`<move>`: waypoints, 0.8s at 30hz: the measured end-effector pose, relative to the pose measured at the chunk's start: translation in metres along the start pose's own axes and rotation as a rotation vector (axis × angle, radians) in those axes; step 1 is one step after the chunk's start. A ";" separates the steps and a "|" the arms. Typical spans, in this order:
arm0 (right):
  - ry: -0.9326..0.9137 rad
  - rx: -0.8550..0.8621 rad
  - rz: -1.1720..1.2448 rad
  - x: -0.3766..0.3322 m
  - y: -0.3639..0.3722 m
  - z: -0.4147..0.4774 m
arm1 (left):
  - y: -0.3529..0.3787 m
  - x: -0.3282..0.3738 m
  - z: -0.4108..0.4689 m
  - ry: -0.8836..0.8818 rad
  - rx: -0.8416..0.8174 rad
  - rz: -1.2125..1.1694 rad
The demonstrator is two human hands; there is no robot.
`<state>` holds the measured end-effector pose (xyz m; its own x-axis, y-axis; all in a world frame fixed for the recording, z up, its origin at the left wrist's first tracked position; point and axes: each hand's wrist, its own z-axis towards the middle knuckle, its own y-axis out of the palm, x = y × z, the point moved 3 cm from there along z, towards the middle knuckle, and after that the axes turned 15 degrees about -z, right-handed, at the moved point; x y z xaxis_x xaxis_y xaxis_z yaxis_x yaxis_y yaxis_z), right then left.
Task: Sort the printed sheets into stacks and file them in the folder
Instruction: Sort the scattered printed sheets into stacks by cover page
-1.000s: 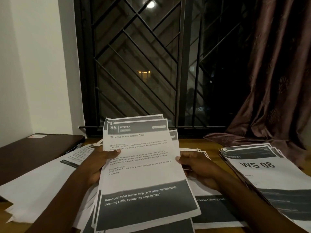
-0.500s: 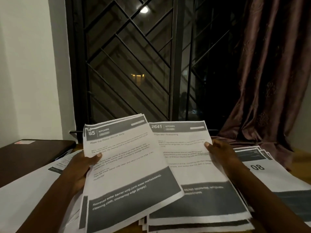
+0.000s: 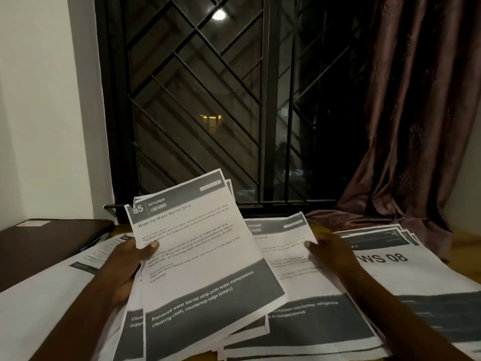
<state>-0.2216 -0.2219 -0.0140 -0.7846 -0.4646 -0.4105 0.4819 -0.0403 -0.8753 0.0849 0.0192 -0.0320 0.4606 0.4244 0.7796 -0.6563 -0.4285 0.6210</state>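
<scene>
- The fingers of the left hand (image 3: pixel 125 267) were hidden behind the sheaf (image 3: pixel 203 256). Only the thumb showed, pressed on the front near the left edge, so the hand pinched the sheaf.
- The right hand (image 3: pixel 335 256) pinched the right edge of a sheet (image 3: pixel 283 246), thumb on top, fingers out of sight beneath.
- A curled corner hid the start of the sheaf's number, and the small body print on both pages was mostly blurred.
- A dark case (image 3: pixel 52 243) lay at far left; whether it was the folder could not be told, and its pale label was unreadable.
- The sheaf stood tilted above the table (image 3: pixel 463 235), between the hands, covering the sheet's left part.
- The sheet topped a middle pile (image 3: pixel 299 334), whose near edge was cut off.
- A right stack (image 3: pixel 416 277) lay just beyond the right hand, partly under that forearm.
- A left pile (image 3: pixel 39 308) lay under the left forearm.
- The sheaf read "85", "KITCHEN", "Wipe the Water Barrier Strip", and below, "Removed water barrier strip (with water marks/stains), cleaning cloth, countertop edge (empty)".
- The sheet read "KITCHEN"; the right stack, "WS 08".
</scene>
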 end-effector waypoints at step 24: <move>0.019 0.035 0.397 -0.022 0.010 0.002 | 0.012 0.002 -0.004 -0.029 0.083 0.260</move>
<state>-0.1990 -0.2140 -0.0136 -0.5414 -0.4336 -0.7203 0.7619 0.1092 -0.6384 0.0755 0.0185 -0.0228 0.3009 0.2693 0.9149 -0.7043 -0.5841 0.4035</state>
